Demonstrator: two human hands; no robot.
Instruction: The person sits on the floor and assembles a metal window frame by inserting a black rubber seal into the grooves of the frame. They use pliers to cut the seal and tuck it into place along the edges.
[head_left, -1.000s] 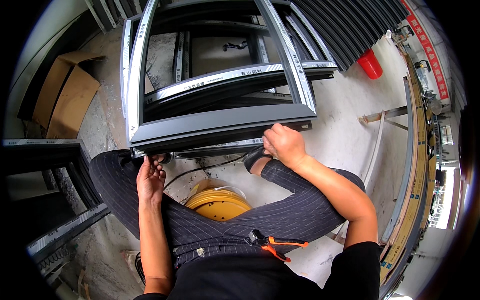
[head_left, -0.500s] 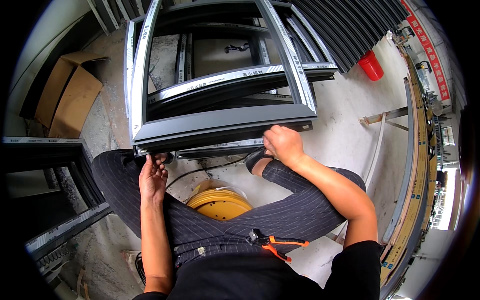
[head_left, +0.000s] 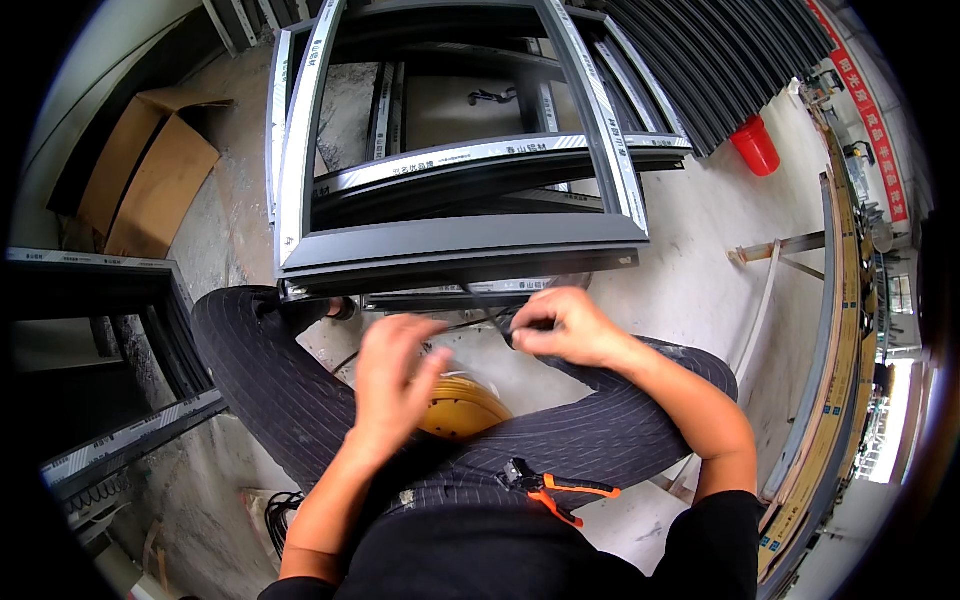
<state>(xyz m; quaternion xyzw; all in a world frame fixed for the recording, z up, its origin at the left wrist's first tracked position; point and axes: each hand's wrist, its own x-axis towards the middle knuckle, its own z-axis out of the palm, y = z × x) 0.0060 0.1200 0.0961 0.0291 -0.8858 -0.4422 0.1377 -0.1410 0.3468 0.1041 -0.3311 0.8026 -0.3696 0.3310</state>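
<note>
My left grip [head_left: 396,372] is in the middle of the frame, blurred, with its fingers spread and nothing between them. It hangs over my trousers [head_left: 290,375], beside the yellow bucket [head_left: 466,408], whose lid shows partly behind it. My right grip [head_left: 574,328], just right of centre, has its fingers curled beside a thin dark strip [head_left: 487,308]; blur hides the contact, so I cannot tell whether it pinches the strip. That strip slants down from below the window frame [head_left: 460,243] toward my right fingers.

The window frame fills the upper middle, its wide grey rail facing me, above both grips and apart from them. It rests over other frames. The pliers [head_left: 578,487] lie on my lap at lower centre, orange handles pointing right. Another frame [head_left: 190,340] is at the left edge, with a cardboard box [head_left: 165,190] above it. At upper right, a red bucket [head_left: 757,148] stands beside black profiles [head_left: 718,70].
</note>
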